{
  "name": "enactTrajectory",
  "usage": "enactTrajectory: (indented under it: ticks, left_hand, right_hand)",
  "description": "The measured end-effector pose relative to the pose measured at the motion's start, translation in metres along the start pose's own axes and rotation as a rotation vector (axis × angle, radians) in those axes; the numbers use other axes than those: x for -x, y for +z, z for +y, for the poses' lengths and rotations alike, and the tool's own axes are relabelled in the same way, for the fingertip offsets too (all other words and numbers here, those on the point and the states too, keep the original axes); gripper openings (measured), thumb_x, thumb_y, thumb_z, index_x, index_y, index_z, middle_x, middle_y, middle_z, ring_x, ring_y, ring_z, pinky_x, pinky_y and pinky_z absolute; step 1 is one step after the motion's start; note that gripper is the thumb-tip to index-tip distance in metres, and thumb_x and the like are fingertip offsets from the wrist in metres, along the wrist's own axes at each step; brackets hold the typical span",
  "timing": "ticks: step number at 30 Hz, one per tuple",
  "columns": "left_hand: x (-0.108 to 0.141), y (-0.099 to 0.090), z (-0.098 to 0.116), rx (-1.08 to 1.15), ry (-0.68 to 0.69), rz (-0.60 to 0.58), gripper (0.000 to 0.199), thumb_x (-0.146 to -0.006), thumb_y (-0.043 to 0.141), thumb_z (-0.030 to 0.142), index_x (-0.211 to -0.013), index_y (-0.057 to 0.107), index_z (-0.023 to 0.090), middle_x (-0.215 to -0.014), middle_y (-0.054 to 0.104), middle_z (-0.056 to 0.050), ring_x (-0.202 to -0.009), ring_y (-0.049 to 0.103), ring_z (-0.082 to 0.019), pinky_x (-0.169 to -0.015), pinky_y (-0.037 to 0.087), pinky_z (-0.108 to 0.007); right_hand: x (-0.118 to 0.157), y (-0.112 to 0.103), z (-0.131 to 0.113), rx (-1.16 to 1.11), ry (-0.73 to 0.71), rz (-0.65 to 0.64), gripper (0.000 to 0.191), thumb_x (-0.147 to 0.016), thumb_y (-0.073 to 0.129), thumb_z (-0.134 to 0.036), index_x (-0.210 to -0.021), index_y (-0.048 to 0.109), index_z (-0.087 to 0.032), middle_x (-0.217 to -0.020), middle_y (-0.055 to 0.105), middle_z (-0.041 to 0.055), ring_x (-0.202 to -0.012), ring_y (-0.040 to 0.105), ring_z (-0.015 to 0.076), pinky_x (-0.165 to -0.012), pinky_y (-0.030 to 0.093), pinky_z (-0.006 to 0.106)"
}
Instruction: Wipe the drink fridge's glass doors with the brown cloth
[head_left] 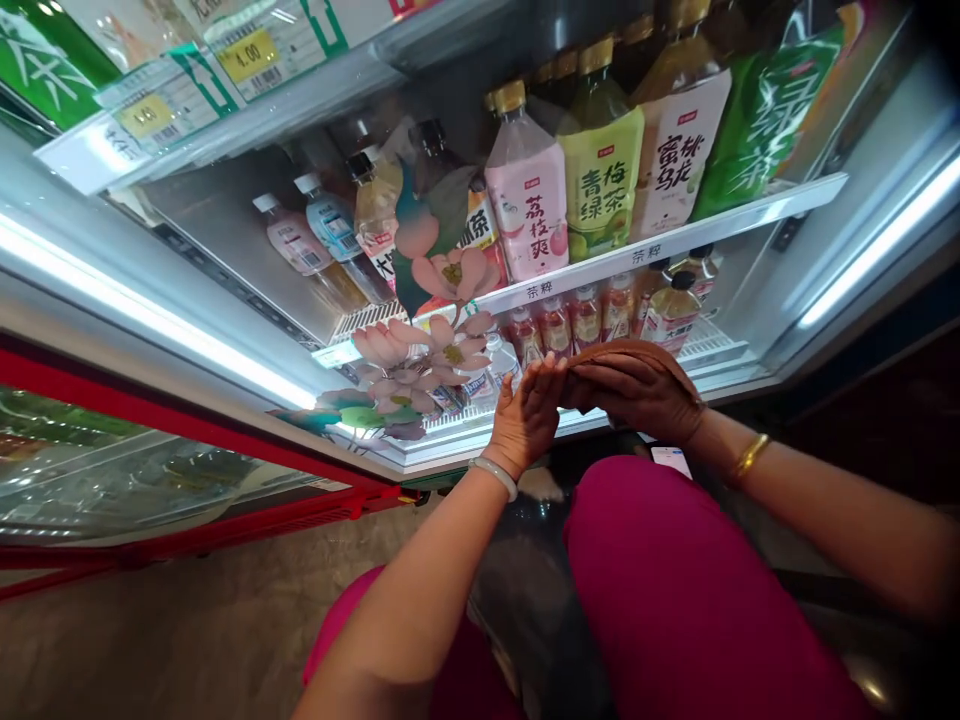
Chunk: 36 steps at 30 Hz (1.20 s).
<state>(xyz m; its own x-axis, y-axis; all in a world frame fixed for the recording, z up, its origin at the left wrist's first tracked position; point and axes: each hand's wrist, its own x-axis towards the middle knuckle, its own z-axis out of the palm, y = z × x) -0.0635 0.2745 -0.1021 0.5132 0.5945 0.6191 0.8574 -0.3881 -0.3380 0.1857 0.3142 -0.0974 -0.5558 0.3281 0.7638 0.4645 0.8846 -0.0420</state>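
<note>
My right hand [637, 392], with a gold bangle at the wrist, presses on a folded brown cloth [634, 350]. The cloth's edge shows above and beyond the fingers. Close beside it, my left hand [529, 410] has its fingers stretched out, with the fingertips at the cloth's left end. Whether they touch it I cannot tell. Both hands are low in front of a lit drinks cooler. A pink flower decoration [454, 275] appears in front of the bottles, left of the hands. Just beyond the hands, small bottles [555, 325] line the bottom shelf.
Larger bottles, including a pink one [527, 195] and a yellow-green one [606, 165], stand on the middle shelf [660, 245]. A red frame [225, 440] edges the left side. A phone [670, 460] lies by my magenta-covered knee [675, 560]. Brown floor [187, 630] shows lower left.
</note>
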Motion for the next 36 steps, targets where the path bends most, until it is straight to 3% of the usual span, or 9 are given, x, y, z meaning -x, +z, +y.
enactTrajectory:
  ticks: [2,5,12,18,23,26,31,36]
  left_hand:
    - [-0.003,0.003,0.008,-0.007,-0.039,0.036,0.077,-0.096,0.055,0.019,-0.167,0.025,0.014,-0.171,0.032,-0.016,-0.165,-0.001,-0.022,-0.133,-0.007,-0.053]
    - [-0.008,0.009,0.019,-0.026,-0.102,0.076,0.079,-0.096,0.059,0.023,-0.167,0.025,0.013,-0.173,0.023,-0.017,-0.164,-0.010,-0.024,-0.132,-0.007,-0.056]
    - [-0.009,0.013,0.031,-0.013,-0.222,0.066,0.093,-0.089,0.061,0.012,-0.169,0.016,0.020,-0.174,0.013,-0.018,-0.163,-0.002,-0.032,-0.130,-0.001,-0.064]
    - [-0.018,0.006,0.043,0.083,-0.186,0.043,0.099,-0.089,0.063,0.016,-0.169,0.004,0.015,-0.173,0.003,-0.017,-0.162,-0.005,-0.030,-0.131,0.003,-0.059]
    - [-0.030,0.012,0.058,0.049,-0.222,0.136,0.098,-0.090,0.059,0.011,-0.170,0.004,0.016,-0.172,-0.004,-0.017,-0.161,-0.008,-0.032,-0.130,0.004,-0.063]
    - [-0.033,0.013,0.064,0.054,-0.263,0.153,0.097,-0.089,0.056,0.008,-0.169,0.003,0.015,-0.173,-0.006,-0.016,-0.162,-0.008,-0.032,-0.131,0.008,-0.062]
    - [-0.035,0.013,0.072,0.098,-0.295,0.130,0.103,-0.086,0.057,0.007,-0.169,-0.003,0.015,-0.173,-0.005,-0.018,-0.162,-0.007,-0.034,-0.131,0.010,-0.065]
    - [-0.037,0.020,0.080,0.143,-0.275,0.047,0.099,-0.088,0.059,0.011,-0.170,0.003,0.015,-0.174,0.004,-0.022,-0.162,0.001,-0.040,-0.127,0.008,-0.073]
  right_hand:
    - [0.015,0.007,-0.009,0.111,0.007,0.080,0.034,-0.093,0.067,-0.013,-0.116,0.077,-0.036,-0.130,0.073,-0.0015,-0.125,0.063,0.0221,-0.114,0.052,0.040]
    - [0.027,0.014,-0.018,0.158,0.042,0.093,0.032,-0.090,0.069,-0.012,-0.106,0.078,-0.038,-0.125,0.074,-0.0030,-0.117,0.063,0.0219,-0.109,0.054,0.041]
    - [0.001,0.008,-0.015,0.146,0.381,0.369,0.040,-0.093,0.066,-0.019,-0.130,0.071,-0.033,-0.134,0.062,0.0102,-0.130,0.056,0.0319,-0.111,0.049,0.053]
    - [0.027,0.035,-0.035,0.201,0.325,0.330,0.042,-0.090,0.069,-0.017,-0.125,0.070,-0.040,-0.118,0.067,0.0036,-0.112,0.062,0.0236,-0.101,0.056,0.042]
    - [0.012,0.011,-0.020,0.193,0.414,0.437,0.046,-0.091,0.070,-0.017,-0.133,0.065,-0.036,-0.133,0.058,0.0079,-0.129,0.055,0.0290,-0.111,0.052,0.049]
    - [0.009,0.009,-0.017,0.248,0.427,0.457,0.050,-0.091,0.070,-0.017,-0.134,0.064,-0.040,-0.133,0.055,0.0071,-0.127,0.055,0.0293,-0.110,0.051,0.050]
    - [0.030,0.025,-0.027,0.221,0.382,0.409,0.054,-0.089,0.071,-0.012,-0.135,0.063,-0.038,-0.120,0.060,0.0068,-0.114,0.059,0.0251,-0.099,0.057,0.043]
    - [0.020,0.007,-0.014,0.188,0.474,0.455,0.057,-0.093,0.066,-0.015,-0.142,0.058,-0.041,-0.136,0.053,0.0074,-0.127,0.057,0.0291,-0.107,0.054,0.049]
